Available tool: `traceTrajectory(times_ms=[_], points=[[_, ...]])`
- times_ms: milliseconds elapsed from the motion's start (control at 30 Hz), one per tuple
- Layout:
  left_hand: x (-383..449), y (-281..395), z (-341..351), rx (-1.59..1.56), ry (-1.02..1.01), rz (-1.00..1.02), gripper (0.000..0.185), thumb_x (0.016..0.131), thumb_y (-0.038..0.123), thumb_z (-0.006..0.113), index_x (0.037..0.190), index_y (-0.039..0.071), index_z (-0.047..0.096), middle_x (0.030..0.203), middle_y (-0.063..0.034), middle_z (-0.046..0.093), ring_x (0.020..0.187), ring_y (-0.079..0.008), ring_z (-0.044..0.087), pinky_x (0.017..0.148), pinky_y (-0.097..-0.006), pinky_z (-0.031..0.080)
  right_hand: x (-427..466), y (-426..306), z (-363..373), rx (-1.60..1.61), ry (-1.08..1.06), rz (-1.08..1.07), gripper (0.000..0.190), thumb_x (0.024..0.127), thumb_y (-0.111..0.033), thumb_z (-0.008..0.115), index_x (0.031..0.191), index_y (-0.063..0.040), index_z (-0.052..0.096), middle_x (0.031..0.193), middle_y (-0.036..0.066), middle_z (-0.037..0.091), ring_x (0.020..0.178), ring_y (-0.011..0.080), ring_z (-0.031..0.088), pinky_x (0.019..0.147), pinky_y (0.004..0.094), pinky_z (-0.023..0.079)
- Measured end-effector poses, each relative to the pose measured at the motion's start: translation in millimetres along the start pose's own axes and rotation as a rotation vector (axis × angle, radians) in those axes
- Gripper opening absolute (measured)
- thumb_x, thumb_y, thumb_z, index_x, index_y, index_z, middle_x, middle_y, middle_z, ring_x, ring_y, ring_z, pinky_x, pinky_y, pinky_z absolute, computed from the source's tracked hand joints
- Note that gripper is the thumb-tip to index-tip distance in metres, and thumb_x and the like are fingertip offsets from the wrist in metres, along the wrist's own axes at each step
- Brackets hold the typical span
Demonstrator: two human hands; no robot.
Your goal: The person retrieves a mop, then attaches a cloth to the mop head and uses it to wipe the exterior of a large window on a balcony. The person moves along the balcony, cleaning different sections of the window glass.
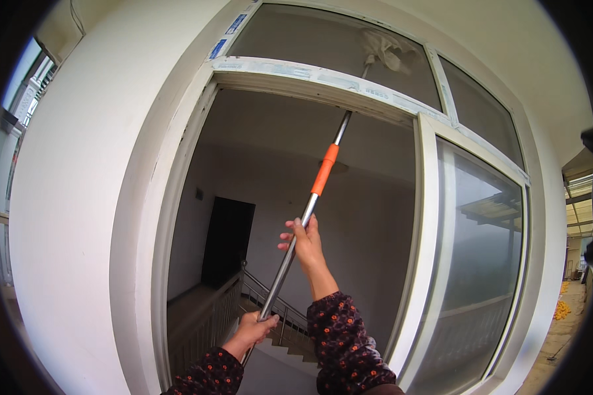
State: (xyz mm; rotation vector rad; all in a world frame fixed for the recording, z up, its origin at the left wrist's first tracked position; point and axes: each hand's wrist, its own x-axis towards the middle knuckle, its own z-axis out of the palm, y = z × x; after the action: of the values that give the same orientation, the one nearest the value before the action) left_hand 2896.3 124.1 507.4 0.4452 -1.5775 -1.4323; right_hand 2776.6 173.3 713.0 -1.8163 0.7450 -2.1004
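Observation:
A metal telescopic pole [281, 271] with an orange sleeve slants up through the open part of a white-framed window. My left hand [252, 330] is closed around its lower part. Higher up, below the orange sleeve, my right hand [304, 242] holds the pole between thumb and palm, its fingers partly spread. At the pole's far end a pale cloth [388, 52] lies bunched at the upper window pane [316, 39], near its right side. The pole passes behind the frame's crossbar [326, 76], which bears remnants of printed film.
A sliding glass panel [479, 266] stands at the right of the opening. White wall [84, 197] flanks the left. Beyond the opening are a staircase [291, 353] with a metal handrail [262, 286] and a dark doorway [230, 237]. Yellow items [562, 310] lie on the floor far right.

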Motion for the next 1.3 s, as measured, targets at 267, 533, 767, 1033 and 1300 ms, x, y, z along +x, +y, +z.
traceTrajectory(times_ms=[267, 533, 767, 1033, 1300], points=[[2, -69, -37, 0.420, 0.405, 0.289, 0.032, 0.083, 0.029, 0.072, 0.072, 0.001, 0.064, 0.057, -0.0014, 0.056, 0.053, -0.0112, 0.053, 0.055, -0.0323, 0.044, -36, 39, 13, 0.052, -0.057, 0.114, 0.018, 0.098, -0.009, 0.048, 0.111, -0.009, 0.035, 0.082, 0.006, 0.052, 0.064, 0.0152, 0.057, 0.055, 0.0325, 0.056], [-68, -162, -52, 0.227, 0.283, -0.111, 0.028, 0.089, 0.024, 0.069, 0.074, 0.002, 0.064, 0.063, -0.0009, 0.061, 0.053, -0.0083, 0.055, 0.053, -0.0255, 0.048, -91, 52, -27, 0.115, -0.018, 0.177, 0.032, 0.099, -0.013, 0.050, 0.123, -0.003, 0.032, 0.087, 0.009, 0.054, 0.069, 0.0164, 0.058, 0.059, 0.0314, 0.057], [-96, -151, -53, 1.088, 0.280, 0.021, 0.081, 0.067, 0.062, 0.076, 0.121, 0.005, 0.058, 0.117, -0.0215, 0.056, 0.114, -0.0373, 0.051, 0.095, -0.0476, 0.042, -94, 60, -39, 0.029, 0.045, 0.041, 0.025, 0.097, -0.011, 0.051, 0.116, -0.007, 0.035, 0.076, 0.006, 0.050, 0.057, 0.0139, 0.054, 0.049, 0.0318, 0.054], [-217, -128, -93, 0.924, 0.287, 0.311, 0.047, 0.073, 0.038, 0.080, 0.106, 0.007, 0.066, 0.098, -0.0177, 0.064, 0.094, -0.0372, 0.063, 0.081, -0.0420, 0.052, -78, 55, -61, -0.023, 0.350, -0.045, 0.017, 0.095, -0.020, 0.057, 0.099, -0.008, 0.046, 0.063, -0.001, 0.042, 0.042, 0.0070, 0.039, 0.035, 0.0239, 0.034], [-218, -153, -124, 1.042, 0.375, 0.242, 0.068, 0.074, 0.033, 0.079, 0.126, 0.003, 0.048, 0.106, -0.0197, 0.058, 0.102, -0.0401, 0.056, 0.086, -0.0446, 0.047, 38, 12, -82, -0.048, 0.345, -0.087, 0.026, 0.093, -0.019, 0.060, 0.093, 0.001, 0.044, 0.080, 0.012, 0.054, 0.060, 0.0187, 0.055, 0.048, 0.0342, 0.053]])
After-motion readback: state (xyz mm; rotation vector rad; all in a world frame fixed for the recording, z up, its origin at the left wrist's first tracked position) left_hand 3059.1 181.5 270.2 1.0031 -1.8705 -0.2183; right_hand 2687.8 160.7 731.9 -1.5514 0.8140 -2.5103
